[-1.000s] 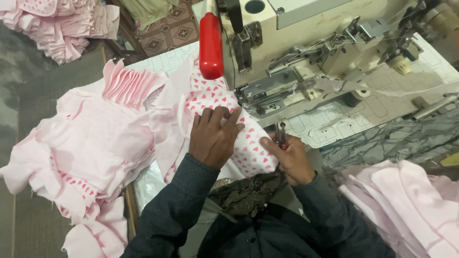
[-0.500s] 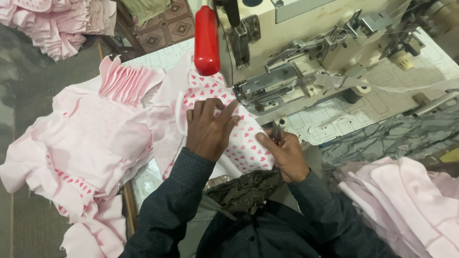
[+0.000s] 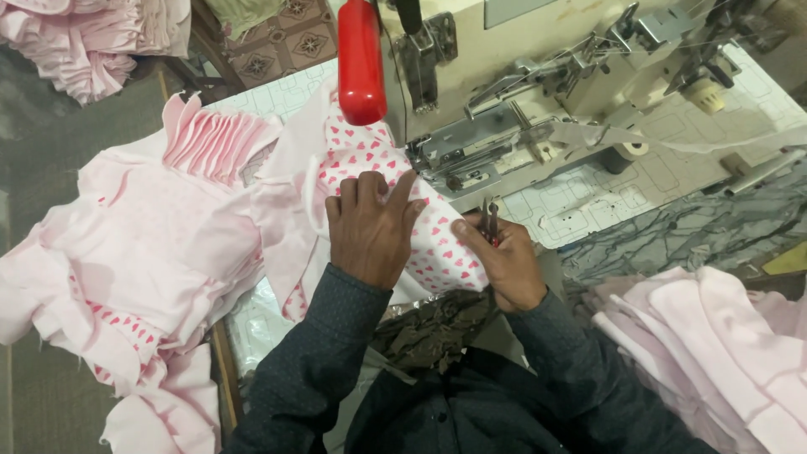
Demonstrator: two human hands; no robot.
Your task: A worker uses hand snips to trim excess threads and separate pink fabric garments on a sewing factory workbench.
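My left hand (image 3: pixel 371 227) lies flat, fingers spread, on a white cloth piece with small pink hearts (image 3: pixel 437 244), pressing it down in front of the sewing machine (image 3: pixel 538 92). My right hand (image 3: pixel 503 261) grips the same cloth's right edge and also holds small metal snips (image 3: pixel 490 220), their tips pointing up. The heart cloth runs up under the machine's foot, beneath a red cylinder (image 3: pixel 361 59) that hangs close to the camera.
A big heap of plain pink garments (image 3: pixel 143 261) with pleated edges lies at the left. More folded pink pieces (image 3: pixel 723 345) lie at the right, another pile (image 3: pixel 92 34) at the top left. The patterned table top (image 3: pixel 588 202) shows right of the machine.
The view has shifted slightly. My left hand has slid a little toward the machine on the heart cloth; my right hand stays on the cloth edge with the snips.
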